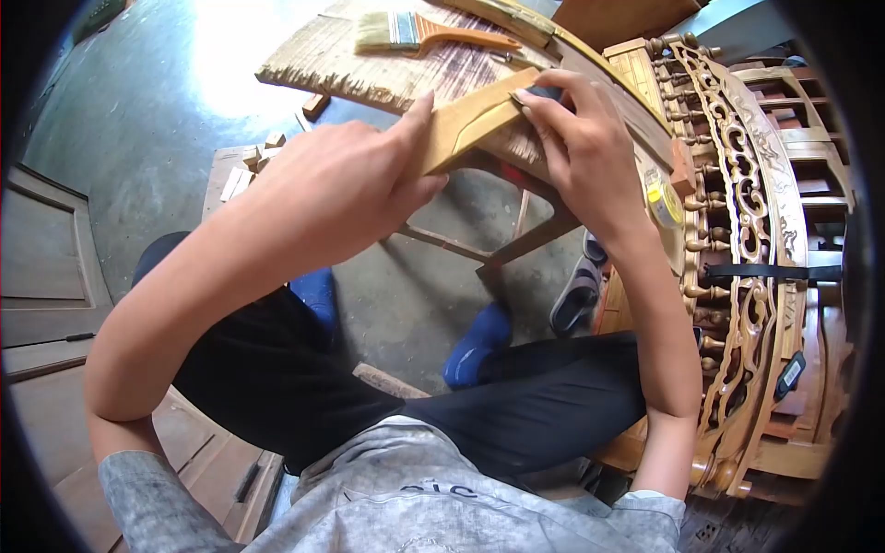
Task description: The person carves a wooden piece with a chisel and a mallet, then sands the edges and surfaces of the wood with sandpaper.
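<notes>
My left hand (pixel 359 170) is closed around the near end of a pale wooden piece (pixel 475 118) with a curved line along its side. The piece is held tilted over the edge of a rough wooden board (pixel 323 64). At its far end, my right hand (pixel 585 138) is pinched on a small, thin dark piece that looks like folded sandpaper (pixel 548 92), touching the wood. My fingers hide most of it. A paintbrush (pixel 442 35) with an orange handle and pale bristles lies on the board beyond both hands.
To the right stands carved wooden furniture (pixel 737 166) with turned spindles. A yellow tape measure (pixel 664 201) lies near my right forearm. Small wood blocks (pixel 251 157) sit at the left. Slippers (pixel 579 293) rest on the floor, and wooden panels (pixel 51 240) are at far left.
</notes>
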A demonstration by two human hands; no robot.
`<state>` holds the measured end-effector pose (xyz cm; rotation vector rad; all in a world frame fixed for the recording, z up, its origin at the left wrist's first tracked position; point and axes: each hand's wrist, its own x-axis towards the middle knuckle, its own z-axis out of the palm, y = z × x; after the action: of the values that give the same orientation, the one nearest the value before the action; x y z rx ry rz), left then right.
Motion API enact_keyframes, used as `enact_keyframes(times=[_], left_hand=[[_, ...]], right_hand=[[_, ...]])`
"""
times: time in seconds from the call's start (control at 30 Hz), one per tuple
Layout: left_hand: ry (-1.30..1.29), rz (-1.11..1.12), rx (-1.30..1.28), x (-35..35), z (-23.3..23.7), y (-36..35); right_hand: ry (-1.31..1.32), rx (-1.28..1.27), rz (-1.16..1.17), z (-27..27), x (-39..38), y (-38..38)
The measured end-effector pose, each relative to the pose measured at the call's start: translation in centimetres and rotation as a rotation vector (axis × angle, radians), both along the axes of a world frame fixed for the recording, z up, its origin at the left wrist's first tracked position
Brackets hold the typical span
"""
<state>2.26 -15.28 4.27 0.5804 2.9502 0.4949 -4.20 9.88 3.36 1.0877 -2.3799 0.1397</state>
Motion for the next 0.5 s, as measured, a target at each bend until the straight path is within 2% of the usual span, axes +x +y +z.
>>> enact_keyframes(times=[0.03,0.13,0.17,0.23,0.3,0.33,0.37,0.43,0.47,0.5], left_hand=[[-0.071,0.011,-0.003,-0.2,0.8,0.2],[0.054,-0.029,0.066,0.0,-0.8,-0.3],[0.115,-0.035,0.092,-0.2,-1.2,-0.4],[-0.045,-0.020,0.067,-0.2,0.0,-0.3],[0.047,0.000,0.093,-1.5,0.0,-0.3],[0.046,-0.011,0.100,-1.2,-0.6,-0.4],[0.048,-0.016,0.116,-0.5,-1.1,-0.3],[-0.079,-0.028,0.132,-0.3,-0.1,-0.7],[0.054,-0.104,0.169,0.0,-1.0,-1.3],[0.034,-0.086,0.147,0.4,-1.2,-1.4]], right_hand=[[0.001,0.011,-0.062,0.2,-0.4,0.1],[-0.044,-0.091,0.252,0.1,1.3,-1.8],[0.001,-0.033,0.086,0.4,-0.1,-0.8],[0.069,0.029,-0.026,0.4,0.3,-0.5],[-0.071,-0.017,0.286,0.6,2.7,-2.7],[-0.049,-0.128,0.321,-1.2,-1.0,-0.7],[0.049,-0.073,0.043,-0.5,-1.3,0.1],[0.137,-0.071,0.201,-1.1,1.1,-2.1],[0.141,-0.101,0.259,-1.1,-0.3,-2.2],[0.098,-0.131,0.287,-1.7,-0.2,-1.8]])
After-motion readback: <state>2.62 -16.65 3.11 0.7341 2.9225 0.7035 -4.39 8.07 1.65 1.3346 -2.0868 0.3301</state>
